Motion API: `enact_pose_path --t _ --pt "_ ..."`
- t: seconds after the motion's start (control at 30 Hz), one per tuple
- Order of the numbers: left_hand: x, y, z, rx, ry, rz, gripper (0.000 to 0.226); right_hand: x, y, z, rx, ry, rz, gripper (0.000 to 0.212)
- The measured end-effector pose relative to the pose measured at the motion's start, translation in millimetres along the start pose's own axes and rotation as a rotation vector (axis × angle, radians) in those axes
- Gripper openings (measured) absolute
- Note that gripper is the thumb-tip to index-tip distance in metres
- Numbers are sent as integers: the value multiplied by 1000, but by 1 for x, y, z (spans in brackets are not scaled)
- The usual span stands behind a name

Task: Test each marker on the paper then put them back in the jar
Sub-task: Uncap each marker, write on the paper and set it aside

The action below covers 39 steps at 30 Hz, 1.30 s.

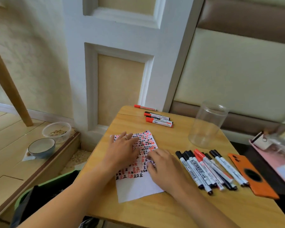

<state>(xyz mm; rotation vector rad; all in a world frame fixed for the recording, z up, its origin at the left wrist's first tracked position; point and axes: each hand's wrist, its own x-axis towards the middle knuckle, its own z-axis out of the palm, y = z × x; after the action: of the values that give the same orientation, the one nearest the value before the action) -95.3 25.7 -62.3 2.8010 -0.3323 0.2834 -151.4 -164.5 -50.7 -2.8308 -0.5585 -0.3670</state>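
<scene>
A white paper [135,186] covered in rows of red and black marks lies on the wooden table [171,208]. My left hand [122,148] rests flat on its upper left part, fingers straight. My right hand [164,167] lies on the paper's right edge with fingers loosely bent, holding nothing that I can see. A pile of several capped markers [209,170], black and red, lies just right of that hand. Three more markers [158,118] lie at the table's far edge. The clear jar [206,124] stands upright and empty behind the pile.
An orange phone [252,175] lies face down at the table's right edge, beside a pink tray [273,155]. On the floor to the left stand a clear tub [57,131] and a blue bowl [41,148]. A wall panel rises behind the table.
</scene>
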Motion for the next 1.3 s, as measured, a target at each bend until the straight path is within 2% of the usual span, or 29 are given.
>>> enact_pose_path --t 0.13,0.37,0.57,0.73,0.93,1.07,1.23,1.3 --pt "14 -5 9 -21 -29 35 58 40 14 -15 3 -54 33 18" --pt "17 -7 12 -67 -9 45 73 138 75 -4 -101 52 164 21" --pt "16 -9 12 -68 -27 44 60 183 101 15 -162 70 195 29" --pt "16 -9 12 -69 -29 49 57 198 103 27 -179 117 197 25" --pt "15 -8 12 -97 -13 60 48 192 99 26 -227 96 154 19" --pt "12 -5 11 -143 132 95 47 180 94 22 -190 75 146 19" --pt "1 -3 4 -151 422 186 19 159 87 18 -183 114 151 11" --pt "-5 -2 1 -119 449 193 18 149 85 14 -178 91 140 6"
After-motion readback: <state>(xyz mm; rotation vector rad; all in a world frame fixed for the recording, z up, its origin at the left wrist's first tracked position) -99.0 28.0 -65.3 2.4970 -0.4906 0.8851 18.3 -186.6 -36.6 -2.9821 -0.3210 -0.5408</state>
